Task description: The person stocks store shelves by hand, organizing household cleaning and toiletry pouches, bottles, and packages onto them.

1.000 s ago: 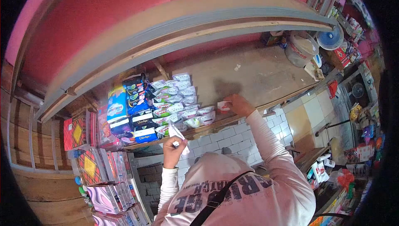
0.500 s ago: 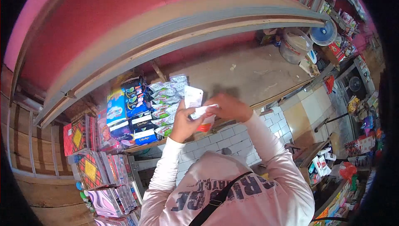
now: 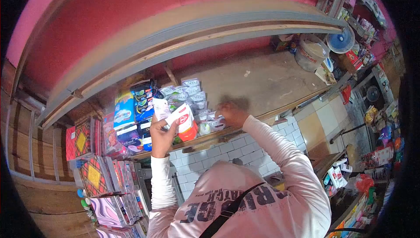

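Observation:
My left hand (image 3: 162, 135) grips a white-and-red pouch (image 3: 186, 124) together with a pale packet (image 3: 161, 108), both raised in front of the goods on the shelf. My right hand (image 3: 232, 114) is low over the wooden shelf, its fingers closed at the end of a small silvery-white packet (image 3: 211, 116) in the front row. Behind that packet lie rows of similar pouches (image 3: 191, 90), overlapping one another. Blue and dark packs of pads (image 3: 144, 102) stand to the left of these rows. The raised pouch covers part of the pouches behind it.
The wooden shelf (image 3: 262, 76) runs right to a clear plastic tub (image 3: 311, 54) and a blue fan (image 3: 341, 39). A grey-edged beam (image 3: 197, 28) crosses above it. Patterned books (image 3: 94, 174) are stacked at left. White floor tiles (image 3: 227, 150) show below.
My hands have moved apart. My left hand has gone left with its pouches, whose red face now shows. My right hand has moved to the shelf's packets, where more now lie in front.

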`<action>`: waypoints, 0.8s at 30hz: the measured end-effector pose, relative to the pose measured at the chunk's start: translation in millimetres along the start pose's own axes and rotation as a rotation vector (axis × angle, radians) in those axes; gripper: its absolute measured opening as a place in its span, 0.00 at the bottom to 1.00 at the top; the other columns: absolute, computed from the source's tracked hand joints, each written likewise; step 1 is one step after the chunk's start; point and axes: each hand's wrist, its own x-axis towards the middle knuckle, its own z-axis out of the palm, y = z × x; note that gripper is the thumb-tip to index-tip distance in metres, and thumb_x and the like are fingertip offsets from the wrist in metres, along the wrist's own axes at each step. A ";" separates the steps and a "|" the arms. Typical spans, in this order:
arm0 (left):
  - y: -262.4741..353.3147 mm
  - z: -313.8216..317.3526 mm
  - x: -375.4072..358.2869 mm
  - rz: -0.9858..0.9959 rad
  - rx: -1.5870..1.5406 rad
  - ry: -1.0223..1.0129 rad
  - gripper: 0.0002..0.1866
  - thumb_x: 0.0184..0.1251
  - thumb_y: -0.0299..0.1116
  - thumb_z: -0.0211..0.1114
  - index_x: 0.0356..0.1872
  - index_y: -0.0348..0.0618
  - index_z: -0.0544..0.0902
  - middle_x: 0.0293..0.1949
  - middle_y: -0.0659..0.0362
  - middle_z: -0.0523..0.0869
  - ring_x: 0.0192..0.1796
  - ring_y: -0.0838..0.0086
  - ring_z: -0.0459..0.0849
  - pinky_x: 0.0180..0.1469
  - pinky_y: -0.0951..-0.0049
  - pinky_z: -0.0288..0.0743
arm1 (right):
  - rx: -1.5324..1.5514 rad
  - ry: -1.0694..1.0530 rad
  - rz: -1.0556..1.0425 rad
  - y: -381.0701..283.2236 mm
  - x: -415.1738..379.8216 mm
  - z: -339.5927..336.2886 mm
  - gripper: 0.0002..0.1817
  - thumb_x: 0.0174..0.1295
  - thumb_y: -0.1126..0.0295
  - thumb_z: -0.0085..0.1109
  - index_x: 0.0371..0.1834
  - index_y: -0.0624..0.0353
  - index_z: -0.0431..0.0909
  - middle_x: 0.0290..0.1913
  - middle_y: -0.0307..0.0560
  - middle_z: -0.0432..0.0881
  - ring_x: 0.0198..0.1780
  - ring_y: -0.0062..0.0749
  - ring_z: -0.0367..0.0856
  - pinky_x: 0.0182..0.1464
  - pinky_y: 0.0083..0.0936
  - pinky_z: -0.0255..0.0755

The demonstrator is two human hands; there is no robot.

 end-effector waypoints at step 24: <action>7.6 24.6 -30.7 0.011 -0.080 -0.076 0.08 0.56 0.25 0.74 0.35 0.32 0.88 0.48 0.49 0.82 0.50 0.64 0.81 0.53 0.69 0.72 | 0.151 0.011 0.186 49.8 43.4 14.9 0.10 0.55 0.66 0.58 0.29 0.59 0.86 0.37 0.57 0.86 0.44 0.52 0.85 0.53 0.44 0.76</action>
